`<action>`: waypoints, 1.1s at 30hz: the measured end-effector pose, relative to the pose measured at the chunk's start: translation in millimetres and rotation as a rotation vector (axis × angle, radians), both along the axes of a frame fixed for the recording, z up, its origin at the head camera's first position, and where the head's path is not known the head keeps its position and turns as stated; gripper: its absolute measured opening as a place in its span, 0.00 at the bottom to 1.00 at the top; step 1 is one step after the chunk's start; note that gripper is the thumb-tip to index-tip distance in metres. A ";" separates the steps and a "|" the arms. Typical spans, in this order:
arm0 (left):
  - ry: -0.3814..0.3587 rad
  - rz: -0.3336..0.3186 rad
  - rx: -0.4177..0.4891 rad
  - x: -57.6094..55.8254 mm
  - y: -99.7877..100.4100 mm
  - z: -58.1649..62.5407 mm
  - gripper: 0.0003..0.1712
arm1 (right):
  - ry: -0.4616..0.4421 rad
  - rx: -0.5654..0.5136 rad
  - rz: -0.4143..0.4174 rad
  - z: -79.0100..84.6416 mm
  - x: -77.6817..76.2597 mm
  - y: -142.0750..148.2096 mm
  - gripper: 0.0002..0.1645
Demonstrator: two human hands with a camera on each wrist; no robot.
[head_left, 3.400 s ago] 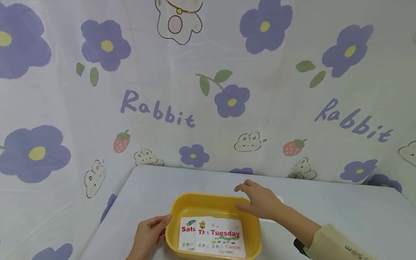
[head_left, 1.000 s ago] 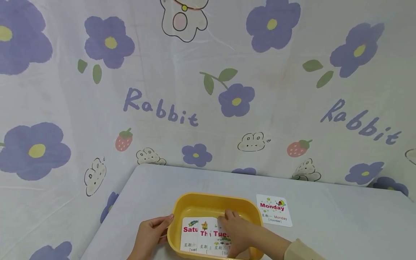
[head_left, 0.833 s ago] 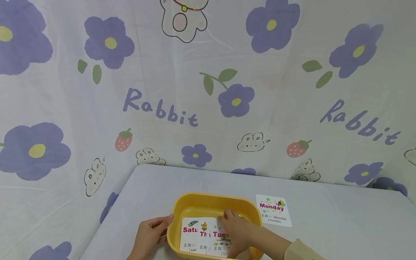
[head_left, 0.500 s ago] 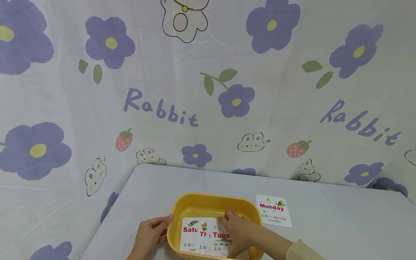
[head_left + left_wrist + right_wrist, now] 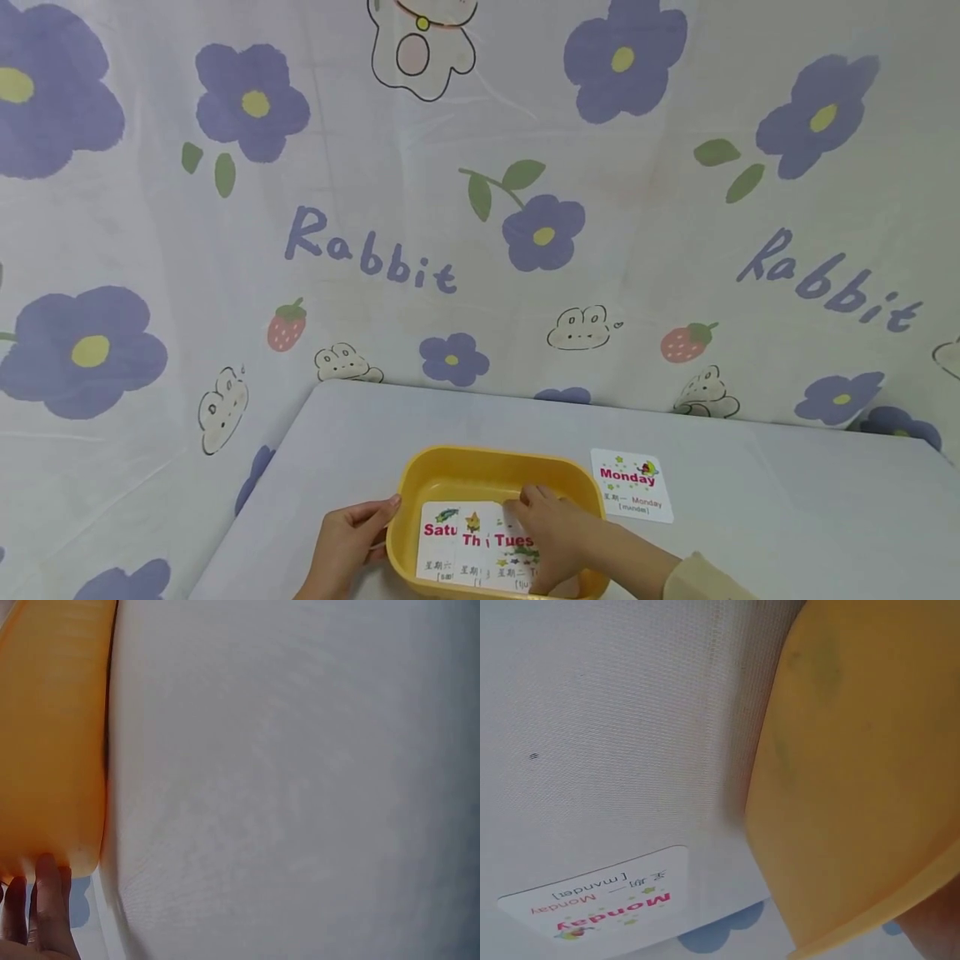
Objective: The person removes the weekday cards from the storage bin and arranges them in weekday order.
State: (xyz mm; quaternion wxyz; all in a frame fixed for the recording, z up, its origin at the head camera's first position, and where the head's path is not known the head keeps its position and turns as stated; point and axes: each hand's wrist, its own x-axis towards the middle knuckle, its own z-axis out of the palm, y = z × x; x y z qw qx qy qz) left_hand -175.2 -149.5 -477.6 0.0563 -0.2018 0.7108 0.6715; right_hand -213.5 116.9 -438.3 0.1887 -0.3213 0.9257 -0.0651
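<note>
- Yellow plastic tub (image 5: 495,454) sits on the pale table (image 5: 360,425); we see the left hand (image 5: 347,537) holding its left end, thumb at the rim and other fingers (image 5: 51,900) bent against the wall, with little gap between them, probably to steady it.
- Inside, we read a Saturday card (image 5: 437,546), a Thursday card (image 5: 471,558) and a Tuesday card (image 5: 512,550), overlapping, likely because side by side they would not fit.
- Over Tuesday's right part, the right hand (image 5: 558,537) arches with bent, spread fingers; being uppermost, that card seems easiest to reach. We cannot tell whether they grip it.
- Beyond the tub's right end, we find the Monday card (image 5: 633,486) flat and face up, perhaps for easy reading.
</note>
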 end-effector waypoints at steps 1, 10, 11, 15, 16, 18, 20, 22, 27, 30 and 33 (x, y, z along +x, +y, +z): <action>0.000 0.000 0.000 -0.2 0.1 -0.1 0.34 | 0.005 0.000 0.003 0.4 0.1 0.3 0.54; 0.003 -0.005 0.013 -0.2 0.8 -1.4 0.34 | 0.018 -0.001 0.021 -0.5 -0.5 2.0 0.54; 0.002 -0.007 0.015 0.0 1.0 -1.2 0.34 | 0.015 -0.003 0.021 -0.4 -0.6 2.0 0.54; 0.007 -0.010 0.014 0.7 1.2 0.0 0.34 | 0.002 -0.010 0.011 -0.1 -0.9 1.8 0.54; 0.006 -0.009 0.012 0.9 1.3 0.6 0.34 | -0.003 -0.014 0.007 0.1 -0.9 1.9 0.54; 0.010 -0.011 0.009 1.2 1.4 1.3 0.33 | -0.005 -0.025 0.002 0.3 -0.9 2.4 0.55; 0.011 -0.009 0.004 1.3 1.5 2.0 0.33 | 0.001 -0.036 0.006 0.1 -1.0 3.0 0.55; 0.007 -0.003 0.000 1.1 1.6 2.2 0.32 | 0.007 -0.045 0.010 -0.4 -0.5 3.7 0.55; 0.000 0.001 -0.009 0.1 1.5 0.8 0.32 | 0.017 -0.050 0.018 -3.0 0.5 4.4 0.53; -0.002 0.004 -0.015 -0.4 1.6 -0.4 0.32 | 0.012 -0.045 0.009 -3.8 0.1 4.3 0.53; 0.002 0.001 -0.020 -0.6 0.8 -0.9 0.33 | -0.006 -0.032 -0.007 -3.6 -0.7 3.7 0.53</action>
